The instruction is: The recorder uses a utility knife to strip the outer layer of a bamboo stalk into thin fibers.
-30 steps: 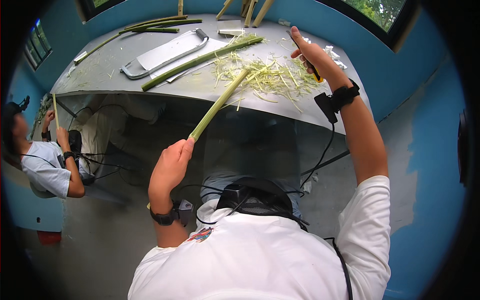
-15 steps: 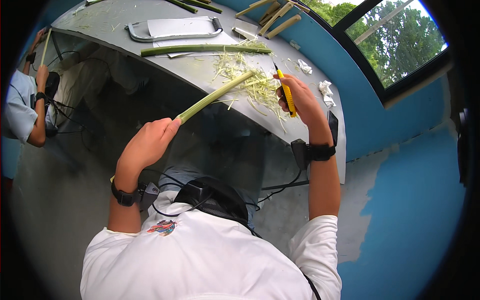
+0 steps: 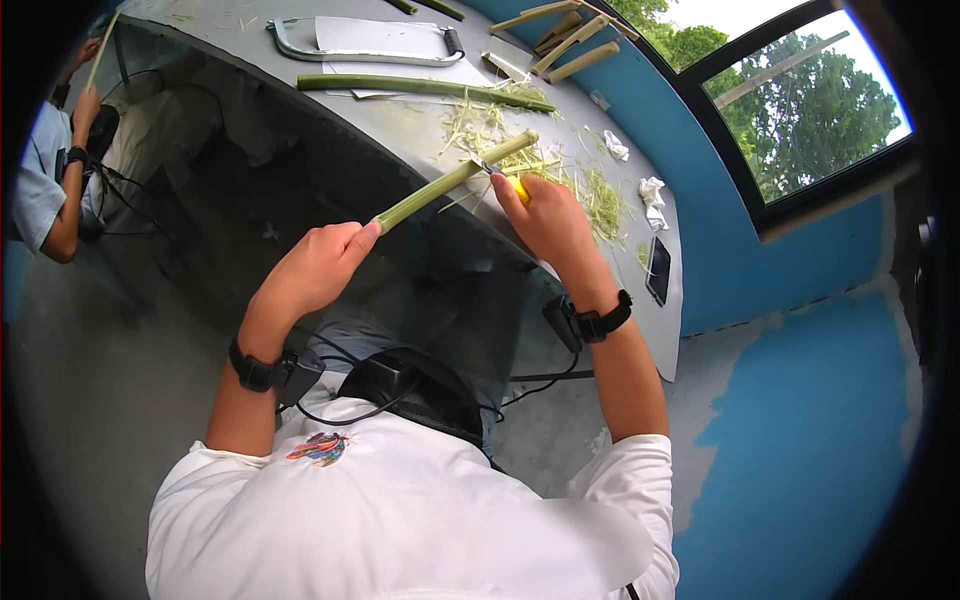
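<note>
Room: blue walls, a window (image 3: 800, 110) with trees outside, grey table (image 3: 420, 130) under the hands.
Left hand (image 3: 315, 270): clenched round the near end of a green stalk (image 3: 455, 180), holding it slanted up toward the table.
Right hand (image 3: 545, 215): closed on a yellow-handled knife (image 3: 505, 180), blade laid on the stalk near its far end.
Change: half a second ago the right hand and knife were beside the shavings, apart from the stalk; now the blade touches it. A second ago that hand was out on the table top.
Meaning: judged from this, a fresh paring stroke is starting at the far end.
Stalk: in the air over the table edge, far tip above the shavings (image 3: 590, 190).
Table: a second stalk (image 3: 420, 88), a saw (image 3: 370, 40), cut sticks (image 3: 560, 40), crumpled paper (image 3: 652, 190), a phone (image 3: 658, 270).
Nearby: another person (image 3: 55, 180) at far left holds a thin stalk upright.
</note>
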Demonstrator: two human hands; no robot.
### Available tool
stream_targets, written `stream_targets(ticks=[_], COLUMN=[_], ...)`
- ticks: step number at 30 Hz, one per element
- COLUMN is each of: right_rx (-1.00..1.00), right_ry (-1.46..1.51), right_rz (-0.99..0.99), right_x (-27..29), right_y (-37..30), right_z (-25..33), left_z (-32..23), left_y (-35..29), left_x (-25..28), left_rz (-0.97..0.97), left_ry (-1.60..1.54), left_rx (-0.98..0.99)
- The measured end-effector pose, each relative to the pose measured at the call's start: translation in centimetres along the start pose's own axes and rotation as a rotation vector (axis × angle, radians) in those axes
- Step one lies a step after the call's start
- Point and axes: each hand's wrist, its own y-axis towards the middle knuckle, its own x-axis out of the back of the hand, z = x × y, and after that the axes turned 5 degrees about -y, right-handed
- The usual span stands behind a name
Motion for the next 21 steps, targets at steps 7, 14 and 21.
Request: stream_targets(ticks=[7, 14, 21], right_rx=[-0.014, -0.059, -0.032], right_ry=[-0.166, -0.15, -0.044], right_rz=[-0.063, -0.027, 0.034], right_x=[-1.3, 0.2, -1.0], right_y=[2.0, 3.3, 1.6], right_z=[-1.1, -2.3, 0.8], left_z=[0.0, 0.0, 0.6], left_y=[-0.3, -0.3, -0.2], left_x=[-0.5, 0.1, 0.0], left_rz=[-0.093, -0.058, -0.06], left_ry=[0.045, 0.005, 0.004], left_rx=[-0.002, 0.006, -0.009])
